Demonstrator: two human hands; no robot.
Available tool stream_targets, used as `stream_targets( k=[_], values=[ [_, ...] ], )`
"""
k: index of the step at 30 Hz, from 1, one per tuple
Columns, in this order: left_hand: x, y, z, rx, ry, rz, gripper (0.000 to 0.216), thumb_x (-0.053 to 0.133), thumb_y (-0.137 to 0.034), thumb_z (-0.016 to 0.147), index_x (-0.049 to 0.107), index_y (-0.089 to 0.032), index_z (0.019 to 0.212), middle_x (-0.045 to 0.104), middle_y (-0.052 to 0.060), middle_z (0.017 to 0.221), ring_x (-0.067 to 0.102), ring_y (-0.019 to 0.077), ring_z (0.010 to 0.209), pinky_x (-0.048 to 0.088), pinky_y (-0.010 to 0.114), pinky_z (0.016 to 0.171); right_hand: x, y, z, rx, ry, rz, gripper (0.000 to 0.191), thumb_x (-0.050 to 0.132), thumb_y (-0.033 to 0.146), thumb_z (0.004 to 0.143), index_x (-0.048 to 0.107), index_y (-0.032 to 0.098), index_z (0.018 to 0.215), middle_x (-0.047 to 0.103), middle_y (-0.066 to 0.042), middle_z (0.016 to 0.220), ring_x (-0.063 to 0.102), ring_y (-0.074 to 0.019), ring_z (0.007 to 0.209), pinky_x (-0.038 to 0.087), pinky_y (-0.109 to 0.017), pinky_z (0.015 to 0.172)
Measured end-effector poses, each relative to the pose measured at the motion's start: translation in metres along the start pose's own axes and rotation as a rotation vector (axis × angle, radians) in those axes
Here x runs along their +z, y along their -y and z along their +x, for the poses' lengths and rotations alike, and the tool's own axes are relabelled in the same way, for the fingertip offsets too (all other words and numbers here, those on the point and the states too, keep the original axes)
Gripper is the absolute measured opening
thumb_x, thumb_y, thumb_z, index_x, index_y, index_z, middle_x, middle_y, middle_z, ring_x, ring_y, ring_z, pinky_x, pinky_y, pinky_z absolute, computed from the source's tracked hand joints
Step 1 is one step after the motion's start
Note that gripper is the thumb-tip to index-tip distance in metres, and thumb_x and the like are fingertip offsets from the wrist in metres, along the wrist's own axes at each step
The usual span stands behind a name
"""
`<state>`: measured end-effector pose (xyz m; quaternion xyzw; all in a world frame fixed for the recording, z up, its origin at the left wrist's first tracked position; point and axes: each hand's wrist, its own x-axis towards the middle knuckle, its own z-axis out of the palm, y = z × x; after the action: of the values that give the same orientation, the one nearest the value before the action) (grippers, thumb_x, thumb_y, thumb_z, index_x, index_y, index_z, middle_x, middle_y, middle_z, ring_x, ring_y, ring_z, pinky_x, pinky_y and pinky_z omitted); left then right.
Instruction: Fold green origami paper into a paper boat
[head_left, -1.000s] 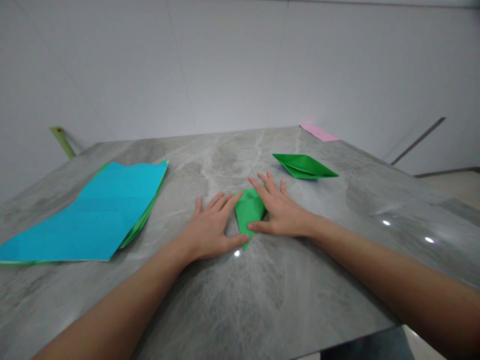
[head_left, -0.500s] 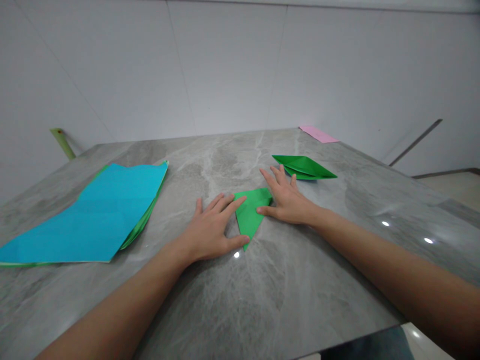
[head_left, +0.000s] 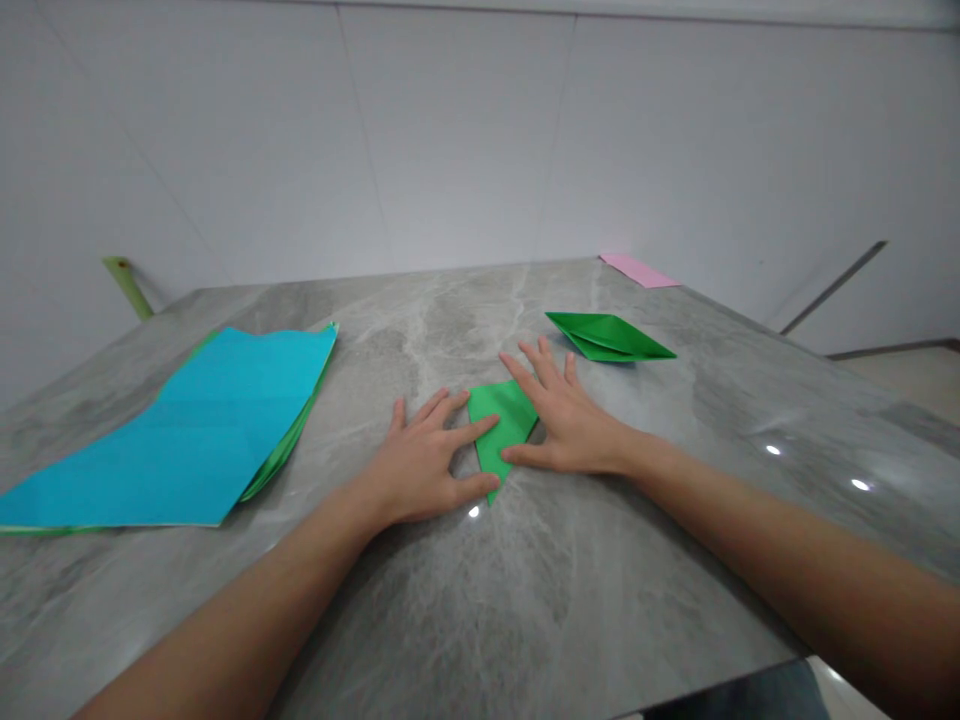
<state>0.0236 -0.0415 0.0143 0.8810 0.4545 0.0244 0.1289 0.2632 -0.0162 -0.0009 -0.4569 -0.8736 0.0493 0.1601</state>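
A small green paper folded into a triangle (head_left: 501,425) lies flat on the grey marble table (head_left: 480,580), point toward me. My left hand (head_left: 424,465) lies flat with fingers spread, its fingertips and thumb pressing the paper's left edge and lower tip. My right hand (head_left: 566,420) also lies flat and open, covering the paper's right side with the thumb along its lower edge. A finished green folded paper boat (head_left: 607,336) rests just beyond my right hand.
A stack of sheets with a blue sheet (head_left: 187,425) on top lies at the left. A pink sheet (head_left: 640,270) lies at the far right corner. A green strip (head_left: 129,287) leans by the wall at far left. The table's near edge runs at lower right.
My right hand slid out to the right across the green paper, then came back left over it. My left hand stayed in place, holding the paper down.
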Motion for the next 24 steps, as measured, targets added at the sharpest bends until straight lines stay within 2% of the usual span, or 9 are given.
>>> stream_targets(
  k=[8, 15, 24],
  values=[
    [-0.001, 0.001, 0.0, -0.003, 0.02, -0.006, 0.071, 0.053, -0.07, 0.086, 0.038, -0.042, 0.149, 0.024, 0.009, 0.163, 0.015, 0.0409, 0.15, 0.007, 0.076, 0.11, -0.009, -0.021, 0.004, 0.113, 0.084, 0.055, 0.114, 0.07, 0.059, 0.075, 0.005, 0.018, 0.159, 0.003, -0.025, 0.164, -0.012, -0.0437, 0.149, 0.005, -0.073, 0.112],
    [-0.004, -0.001, -0.001, -0.006, 0.025, -0.015, 0.071, 0.053, -0.07, 0.086, 0.039, -0.041, 0.149, 0.025, 0.01, 0.163, 0.016, 0.0417, 0.15, 0.008, 0.076, 0.11, -0.01, -0.041, 0.004, 0.148, 0.103, 0.138, 0.105, 0.066, 0.058, 0.079, 0.008, 0.023, 0.159, 0.008, -0.02, 0.165, -0.007, -0.0414, 0.15, 0.012, -0.07, 0.114],
    [-0.003, 0.0, -0.001, 0.001, 0.024, -0.017, 0.071, 0.052, -0.07, 0.086, 0.039, -0.041, 0.149, 0.026, 0.01, 0.163, 0.016, 0.0419, 0.149, 0.007, 0.076, 0.11, -0.011, -0.06, 0.005, 0.088, 0.023, 0.168, 0.089, 0.061, 0.039, 0.082, 0.019, 0.018, 0.158, 0.028, -0.015, 0.161, 0.023, -0.033, 0.15, 0.02, -0.056, 0.12]
  ],
)
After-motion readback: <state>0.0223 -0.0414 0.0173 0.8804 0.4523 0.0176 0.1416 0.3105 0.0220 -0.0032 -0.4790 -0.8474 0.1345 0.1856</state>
